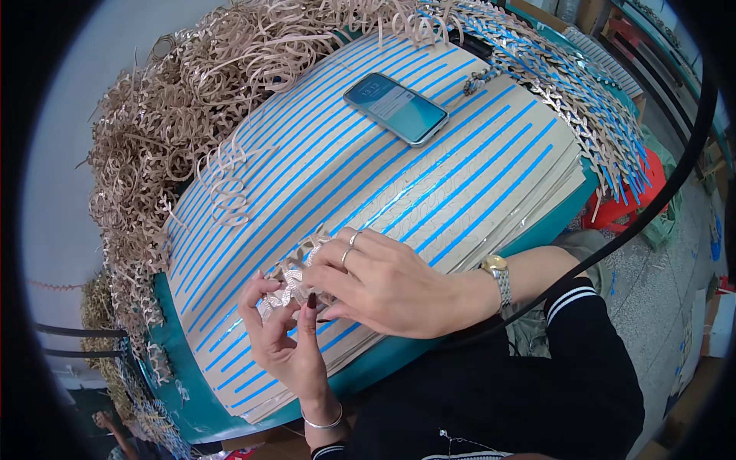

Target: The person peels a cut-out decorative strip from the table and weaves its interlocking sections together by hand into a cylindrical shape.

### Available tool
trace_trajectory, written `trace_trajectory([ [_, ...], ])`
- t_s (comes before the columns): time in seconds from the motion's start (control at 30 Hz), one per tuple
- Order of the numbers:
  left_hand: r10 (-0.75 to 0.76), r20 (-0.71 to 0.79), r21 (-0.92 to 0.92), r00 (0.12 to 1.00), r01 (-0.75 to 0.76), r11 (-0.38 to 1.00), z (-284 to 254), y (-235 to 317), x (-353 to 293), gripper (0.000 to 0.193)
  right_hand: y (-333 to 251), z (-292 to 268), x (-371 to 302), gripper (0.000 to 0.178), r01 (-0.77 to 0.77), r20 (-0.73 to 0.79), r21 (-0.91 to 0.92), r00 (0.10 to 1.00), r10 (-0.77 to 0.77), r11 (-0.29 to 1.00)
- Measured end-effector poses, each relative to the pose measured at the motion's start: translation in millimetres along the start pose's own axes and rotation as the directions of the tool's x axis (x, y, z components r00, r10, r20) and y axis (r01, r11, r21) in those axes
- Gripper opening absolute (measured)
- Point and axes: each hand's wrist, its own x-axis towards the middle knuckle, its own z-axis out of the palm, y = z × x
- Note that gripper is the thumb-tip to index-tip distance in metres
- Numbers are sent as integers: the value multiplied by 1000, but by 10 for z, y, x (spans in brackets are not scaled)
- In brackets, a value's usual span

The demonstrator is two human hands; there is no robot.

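My hands meet over a stack of beige sheets [460, 207] with blue stripes and fine leaf-shaped cut lines. Between the fingers is a small shiny, pale leaf-patterned strip [290, 287]. My left hand [291, 337], with a bangle at the wrist, pinches the strip's near side between thumb and fingers. From the right comes my right hand [383, 287], with rings and a wristwatch [497, 268]; its bent fingers grip the same strip, and its fingertips are partly hidden. A phone [397, 109] with a lit screen lies on the sheets beyond my hands.
A big heap of curly beige scrap and leaf garlands [153, 130] covers the left and far side. Blue-backed leaf strips [583, 115] hang at the far right. The sheets rest on a green tabletop [180, 383]. A black cable [675, 184] arcs across the right.
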Motion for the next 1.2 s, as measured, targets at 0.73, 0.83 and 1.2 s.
trace_trajectory([
  [0.73,-232,53,-262,971,237,935,146,-178,76,13,322,47,33,12,-18,-79,184,996,33,983],
  [0.83,-190,67,-251,979,201,947,134,-193,68,16,350,10,51,11,-68,2,328,997,71,942],
  [1.2,-147,104,-225,984,167,960,129,-154,34,17,397,-123,69,9,-98,164,478,986,21,873],
])
